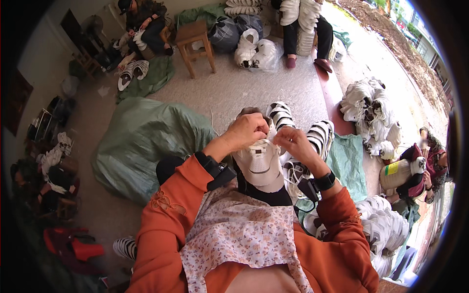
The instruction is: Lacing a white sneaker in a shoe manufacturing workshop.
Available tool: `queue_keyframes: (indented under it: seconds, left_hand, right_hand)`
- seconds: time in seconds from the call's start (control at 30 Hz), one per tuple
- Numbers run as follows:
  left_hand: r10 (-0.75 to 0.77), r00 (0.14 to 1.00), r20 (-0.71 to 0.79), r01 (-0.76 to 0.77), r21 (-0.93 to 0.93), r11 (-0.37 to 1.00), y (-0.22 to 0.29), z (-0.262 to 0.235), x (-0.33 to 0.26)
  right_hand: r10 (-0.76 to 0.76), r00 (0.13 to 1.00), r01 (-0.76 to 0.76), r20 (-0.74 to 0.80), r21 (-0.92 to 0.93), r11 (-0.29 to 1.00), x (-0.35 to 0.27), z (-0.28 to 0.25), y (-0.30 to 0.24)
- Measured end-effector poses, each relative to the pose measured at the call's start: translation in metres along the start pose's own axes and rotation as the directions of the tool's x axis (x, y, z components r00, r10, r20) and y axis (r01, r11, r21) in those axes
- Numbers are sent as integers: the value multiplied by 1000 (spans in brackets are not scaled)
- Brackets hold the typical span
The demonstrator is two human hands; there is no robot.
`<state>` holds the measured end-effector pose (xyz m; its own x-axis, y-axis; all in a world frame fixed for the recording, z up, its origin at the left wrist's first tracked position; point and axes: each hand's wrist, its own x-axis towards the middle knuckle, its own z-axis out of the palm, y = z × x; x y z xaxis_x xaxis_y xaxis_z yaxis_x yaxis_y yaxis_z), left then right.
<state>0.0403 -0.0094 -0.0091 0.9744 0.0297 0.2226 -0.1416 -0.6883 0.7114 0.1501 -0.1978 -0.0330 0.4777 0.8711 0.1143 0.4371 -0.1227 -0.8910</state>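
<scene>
In front of my floral apron [239,229], a white and grey shoe upper [259,163] rests over my lap with its rounded toe toward me. My left hand [246,131] is closed in a pinch at the upper's far, open end. Close beside it, my right hand [295,145] pinches too, its fingertips a short way from the left ones. A thin white shoelace [266,141] shows between the fingertips; its ends are hidden by my fingers. Black bands with small boxes sit on both wrists. More white laces [295,176] hang loose by my right wrist.
Striped black-and-white shoes [320,137] lie just beyond my right hand. A large green sack [146,146] bulges at my left. Bundles of white uppers [369,110] are piled at the right. A wooden stool [193,36] stands ahead, and several people sit around the room.
</scene>
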Motion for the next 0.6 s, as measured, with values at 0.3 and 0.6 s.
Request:
queue_keyframes:
  seconds: [0.3, 0.6]
  left_hand:
    - [-29, 999, 15, 29, -27, 999, 4, 8, -5]
    - [-33, 999, 27, 35, -49, 998, 4, 6, -5]
  right_hand:
    - [-533, 834, 324, -144, -655, 683, -13, 26, -6]
    - [-175, 984, 175, 42, 6, 984, 17, -19, 2]
